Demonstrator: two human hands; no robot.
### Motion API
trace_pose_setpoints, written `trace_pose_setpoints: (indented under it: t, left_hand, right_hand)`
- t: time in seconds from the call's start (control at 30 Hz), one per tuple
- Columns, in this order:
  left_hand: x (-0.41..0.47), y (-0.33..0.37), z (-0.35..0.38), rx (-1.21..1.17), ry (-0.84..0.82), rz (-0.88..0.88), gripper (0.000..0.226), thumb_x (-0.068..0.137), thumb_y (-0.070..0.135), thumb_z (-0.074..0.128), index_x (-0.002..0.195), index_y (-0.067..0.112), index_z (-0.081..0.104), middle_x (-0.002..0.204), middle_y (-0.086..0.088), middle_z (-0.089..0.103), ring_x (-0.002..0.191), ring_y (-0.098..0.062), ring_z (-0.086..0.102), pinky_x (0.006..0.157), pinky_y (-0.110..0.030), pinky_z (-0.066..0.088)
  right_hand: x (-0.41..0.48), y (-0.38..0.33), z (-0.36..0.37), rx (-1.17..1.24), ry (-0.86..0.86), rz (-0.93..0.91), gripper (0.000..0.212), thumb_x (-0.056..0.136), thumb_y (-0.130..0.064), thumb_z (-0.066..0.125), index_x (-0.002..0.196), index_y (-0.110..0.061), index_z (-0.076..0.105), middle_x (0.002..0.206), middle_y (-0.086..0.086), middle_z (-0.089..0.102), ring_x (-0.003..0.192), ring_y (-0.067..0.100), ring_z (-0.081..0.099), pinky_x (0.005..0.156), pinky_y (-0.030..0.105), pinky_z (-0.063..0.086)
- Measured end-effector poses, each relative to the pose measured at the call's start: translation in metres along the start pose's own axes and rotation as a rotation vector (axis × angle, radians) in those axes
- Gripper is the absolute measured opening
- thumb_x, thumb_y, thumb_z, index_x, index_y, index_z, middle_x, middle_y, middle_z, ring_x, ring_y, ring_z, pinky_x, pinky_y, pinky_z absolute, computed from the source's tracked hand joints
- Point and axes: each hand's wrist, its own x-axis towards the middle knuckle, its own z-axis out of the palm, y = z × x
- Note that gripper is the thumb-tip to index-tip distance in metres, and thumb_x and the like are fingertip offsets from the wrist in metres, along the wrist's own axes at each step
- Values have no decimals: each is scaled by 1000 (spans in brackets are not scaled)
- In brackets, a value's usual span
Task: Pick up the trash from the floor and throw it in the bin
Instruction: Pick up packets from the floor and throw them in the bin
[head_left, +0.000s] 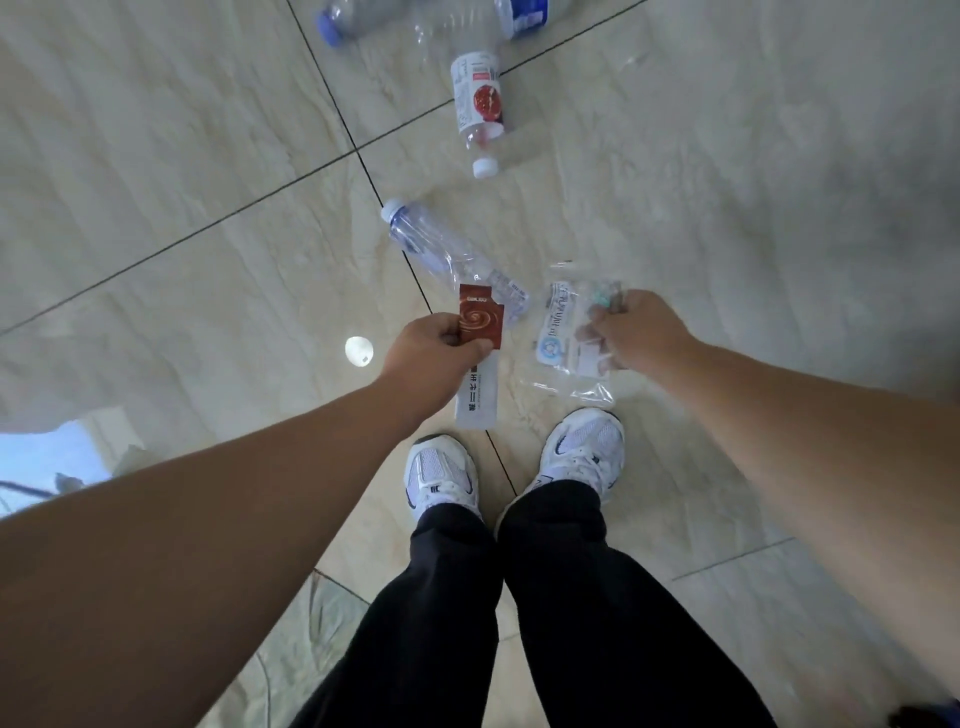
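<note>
My left hand (434, 351) grips a small brown wrapper (480, 319) with a swirl print, and a long white wrapper (475, 397) hangs below it. My right hand (636, 330) is closed on crumpled clear plastic packaging (563, 340) with blue print. On the tiled floor ahead lies a clear bottle with a pale cap (447, 254). Farther off lies a bottle with a red and white label (478, 111). At the top edge are a bottle with a blue cap (353, 21) and a bottle with a blue label (524, 15). No bin is in view.
My two white sneakers (441, 475) (584, 449) stand on beige floor tiles with dark grout lines. A bright round light reflection (359, 352) shows on the floor left of my left hand. A window reflection (47, 462) sits at the left edge.
</note>
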Motion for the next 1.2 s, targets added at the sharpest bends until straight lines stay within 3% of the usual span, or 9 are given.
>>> trace_pose_setpoints:
  t: [0.13,0.23,0.4,0.5,0.63,0.73,0.9,1.1,1.2]
  left_hand:
    - [-56,45,-13,2,-48,28,12,84,19,76,89,28,70,87,11,77,63,6,67,62,-21,45]
    - [-99,85,-22,49,-83,71,12,83,21,77,90,29,71,91,5,78,73,-6,69,69,-27,50]
    - [-166,156,-21,167,-132,158,19,86,24,72,105,26,71,102,0,76,97,-25,71,90,-43,55]
    - [-201,189,-17,234,-183,215,18,87,17,69,99,30,69,101,1,75,93,-22,69,86,-38,54]
    - [-240,220,-1,356,-254,257,24,88,14,68,111,19,69,106,-6,73,89,-22,65,78,-34,51]
    - [-266,240,25,422,-293,287,24,88,15,70,113,18,70,102,-3,74,88,-21,67,71,-29,52]
    - [-301,267,89,526,-361,346,16,85,16,74,99,23,70,99,-2,76,93,-26,71,86,-43,56]
    - [-337,274,185,649,-441,378,21,85,21,75,104,18,68,86,-2,77,71,-16,68,61,-25,52]
    - [-355,273,237,691,-469,384,17,86,19,74,102,18,68,83,0,76,69,-14,66,63,-27,51]
  right_hand:
    - [-71,-23,-24,116,13,-34,3,91,-11,70,89,-13,71,73,-1,76,52,6,63,43,19,52]
    - [-125,-37,-44,201,49,-62,8,90,-13,72,82,-15,73,73,-1,77,57,11,67,52,24,58]
    - [-203,-52,-84,381,177,-82,17,92,-15,69,76,-18,69,74,-2,77,47,1,65,44,19,51]
    - [-247,-48,-111,458,265,-55,18,94,-18,66,76,-21,68,72,-4,76,47,1,64,47,20,50]
    - [-300,-31,-144,621,341,-4,19,94,-18,64,76,-17,68,65,-6,75,53,9,62,47,23,50]
    - [-330,-16,-168,750,380,8,11,93,-16,65,83,-14,69,77,2,79,53,12,60,44,23,47]
    - [-367,30,-203,938,441,37,6,95,-17,64,91,-13,68,73,-5,79,60,13,62,48,23,54]
    - [-402,116,-246,1084,561,88,11,95,-15,64,85,-19,66,65,-9,76,59,11,64,45,21,53]
    - [-416,164,-268,1135,620,145,12,93,-15,67,82,-19,68,72,-4,77,66,17,67,53,28,55]
